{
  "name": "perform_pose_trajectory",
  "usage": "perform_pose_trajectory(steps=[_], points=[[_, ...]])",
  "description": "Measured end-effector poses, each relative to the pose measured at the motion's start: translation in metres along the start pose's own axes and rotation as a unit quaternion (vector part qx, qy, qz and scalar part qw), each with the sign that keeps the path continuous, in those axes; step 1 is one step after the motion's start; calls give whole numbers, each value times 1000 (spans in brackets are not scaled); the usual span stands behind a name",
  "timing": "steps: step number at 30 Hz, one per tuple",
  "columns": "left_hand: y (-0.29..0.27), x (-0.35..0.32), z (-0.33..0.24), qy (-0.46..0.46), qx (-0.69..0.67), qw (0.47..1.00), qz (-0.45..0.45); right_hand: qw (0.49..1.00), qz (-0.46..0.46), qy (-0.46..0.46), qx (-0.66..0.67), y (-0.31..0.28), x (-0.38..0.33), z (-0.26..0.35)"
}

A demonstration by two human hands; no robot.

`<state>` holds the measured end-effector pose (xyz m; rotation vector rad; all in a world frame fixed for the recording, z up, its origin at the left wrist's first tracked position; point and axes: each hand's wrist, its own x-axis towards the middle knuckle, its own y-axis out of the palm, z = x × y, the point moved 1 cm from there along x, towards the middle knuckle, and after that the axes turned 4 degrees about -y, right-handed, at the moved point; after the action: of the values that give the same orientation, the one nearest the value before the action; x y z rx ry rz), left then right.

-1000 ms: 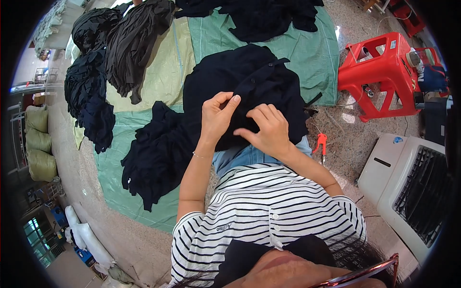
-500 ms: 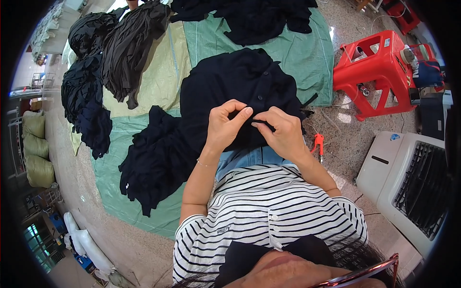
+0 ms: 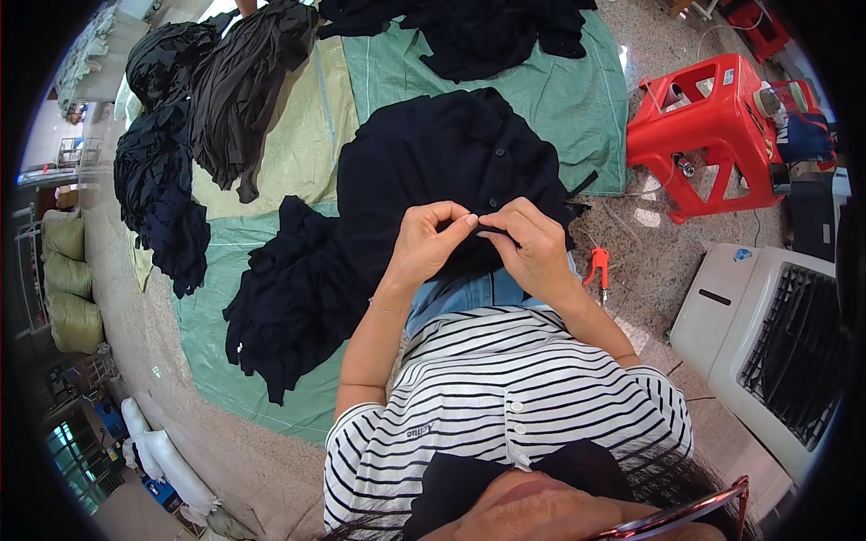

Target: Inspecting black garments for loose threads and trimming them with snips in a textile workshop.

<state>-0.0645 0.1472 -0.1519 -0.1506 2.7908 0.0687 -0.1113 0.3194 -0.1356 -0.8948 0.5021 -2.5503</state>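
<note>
A dark navy garment (image 3: 406,144) with a row of buttons (image 3: 500,151) lies spread over my lap. My left hand (image 3: 428,239) is closed in a pinch at its button edge, thumb and forefinger together on the cloth. Right beside it, my right hand (image 3: 530,242) pinches the same edge, with its fingertips almost meeting the left ones. Whatever lies between the fingertips, a button or only cloth, is too small to tell. To the left, a crumpled dark garment (image 3: 293,302) touches the one on my lap.
Green sheeting (image 3: 577,108) covers the floor, with heaps of dark clothes (image 3: 162,153) at the far left and more dark garments (image 3: 487,41) at the back. A red plastic stool (image 3: 699,126), an orange air gun (image 3: 597,267) and a white air cooler (image 3: 749,334) stand or lie at right.
Both hands have shifted slightly down along the button edge, and their fingertips have come closer together. A button now shows more clearly just above them.
</note>
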Motion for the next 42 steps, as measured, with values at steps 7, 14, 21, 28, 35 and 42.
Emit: perform_pose_trajectory(steps=[7, 14, 21, 28, 35, 42], points=[[1, -4, 17, 89, 77, 993, -7, 1000, 14, -8, 11, 5, -3, -8], [-4, -11, 22, 45, 2, 999, 11, 998, 22, 23, 59, 9, -4, -9], [1, -18, 19, 35, -31, 999, -19, 997, 28, 47, 57, 4, -8, -5], [9, -21, 14, 189, 167, 966, -52, 996, 5, 61, 72, 9, -13, -11], [7, -22, 29, 119, 28, 991, -59, 978, 16, 154, 140, 13, -11, -12], [7, -21, 38, 31, -28, 997, -69, 934, 60, 299, 184, 17, -13, -18]])
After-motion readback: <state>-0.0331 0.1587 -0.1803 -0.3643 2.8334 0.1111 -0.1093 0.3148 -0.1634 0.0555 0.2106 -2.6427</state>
